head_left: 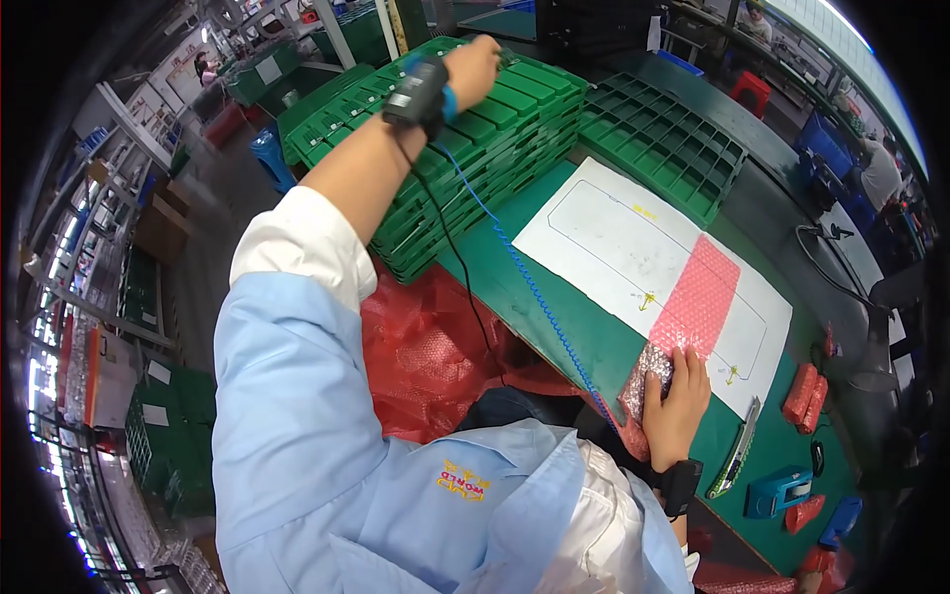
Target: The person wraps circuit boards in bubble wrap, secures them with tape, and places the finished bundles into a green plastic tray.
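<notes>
My left hand [473, 73] reaches far out over a stack of green plastic trays [515, 124]. Its fingers are curled in at the top tray; what they hold, if anything, is too small and blurred to make out. Flat on a strip of pink bubble wrap [697, 297] lies my right hand [677, 408], its fingers stretched out and the thumb apart. The strip runs across a white sheet [604, 238] marked with a drawn outline and yellow arrows. Its near end, folded and silvery, bends down at the table edge beside my thumb.
A green cutter knife [735, 457] lies right of my right hand, near a blue tape dispenser [779, 492] and red wrapped bundles [804, 398]. A blue coiled cord [524, 272] runs from my left wrist. Beyond the sheet sits a green gridded tray [663, 139]; red bubble wrap [426, 356] hangs below.
</notes>
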A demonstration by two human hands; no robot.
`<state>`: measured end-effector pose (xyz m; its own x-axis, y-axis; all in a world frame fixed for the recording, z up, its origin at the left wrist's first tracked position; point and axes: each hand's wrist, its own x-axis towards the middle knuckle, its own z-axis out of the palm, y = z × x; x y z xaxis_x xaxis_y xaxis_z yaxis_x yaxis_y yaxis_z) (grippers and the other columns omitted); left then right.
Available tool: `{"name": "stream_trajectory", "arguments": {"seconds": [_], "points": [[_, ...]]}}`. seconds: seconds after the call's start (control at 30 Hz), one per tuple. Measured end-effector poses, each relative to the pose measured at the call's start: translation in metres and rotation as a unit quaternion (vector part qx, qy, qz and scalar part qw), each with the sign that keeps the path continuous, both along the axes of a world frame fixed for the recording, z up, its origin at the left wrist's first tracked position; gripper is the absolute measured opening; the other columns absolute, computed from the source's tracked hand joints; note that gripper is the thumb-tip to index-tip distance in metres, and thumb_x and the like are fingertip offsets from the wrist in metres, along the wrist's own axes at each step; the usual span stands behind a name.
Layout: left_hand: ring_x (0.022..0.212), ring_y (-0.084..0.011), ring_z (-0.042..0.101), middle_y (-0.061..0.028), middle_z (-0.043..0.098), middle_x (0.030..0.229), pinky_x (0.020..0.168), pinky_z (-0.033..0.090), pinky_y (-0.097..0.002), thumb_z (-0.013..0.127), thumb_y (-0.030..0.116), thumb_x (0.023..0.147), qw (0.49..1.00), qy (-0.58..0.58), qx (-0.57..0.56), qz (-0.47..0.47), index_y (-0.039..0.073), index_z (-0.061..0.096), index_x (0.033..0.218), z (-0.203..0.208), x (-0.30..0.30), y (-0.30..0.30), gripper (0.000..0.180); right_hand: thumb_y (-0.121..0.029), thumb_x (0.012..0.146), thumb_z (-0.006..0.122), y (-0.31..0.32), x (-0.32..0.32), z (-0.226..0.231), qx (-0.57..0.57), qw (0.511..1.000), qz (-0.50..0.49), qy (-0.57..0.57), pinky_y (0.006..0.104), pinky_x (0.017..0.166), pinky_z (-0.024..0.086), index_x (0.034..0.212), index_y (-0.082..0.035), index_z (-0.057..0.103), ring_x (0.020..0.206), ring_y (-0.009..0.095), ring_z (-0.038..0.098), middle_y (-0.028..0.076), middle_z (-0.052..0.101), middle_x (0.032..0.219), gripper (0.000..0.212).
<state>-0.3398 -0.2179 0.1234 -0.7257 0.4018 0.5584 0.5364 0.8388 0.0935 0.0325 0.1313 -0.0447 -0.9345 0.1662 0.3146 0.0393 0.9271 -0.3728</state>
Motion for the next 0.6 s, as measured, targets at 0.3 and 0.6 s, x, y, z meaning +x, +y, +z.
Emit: {"name": "stream_trajectory", "arguments": {"seconds": [0.3,0.6], "points": [[0.078,-0.0308,0.065,-0.0172,0.066,0.084,0.072,0.05,-0.0415,0.065,0.037,0.091,0.987,-0.048,0.056,0.144,0.002,0.06,0.109,0.022,0.072,-0.134,0.04,-0.017,0.088,0.063,0.006,0.0,-0.002,0.021,1.0,0.002,0.005,0.0481,0.11,0.03,0.13,0.0,0.053,0.131,0.04,0.042,0.021,0.047,0.142,0.047],[0.084,-0.0241,0.064,-0.0144,0.066,0.09,0.076,0.05,-0.0372,0.072,0.019,0.085,0.962,-0.264,-0.023,0.066,0.009,0.067,0.106,0.001,0.1,-0.183,0.024,-0.016,0.088,0.062,0.003,0.001,-0.002,0.019,1.0,0.01,0.002,0.0478,0.11,0.03,0.131,0.0,0.053,0.131,0.04,0.042,0.021,0.047,0.141,0.046]]}}
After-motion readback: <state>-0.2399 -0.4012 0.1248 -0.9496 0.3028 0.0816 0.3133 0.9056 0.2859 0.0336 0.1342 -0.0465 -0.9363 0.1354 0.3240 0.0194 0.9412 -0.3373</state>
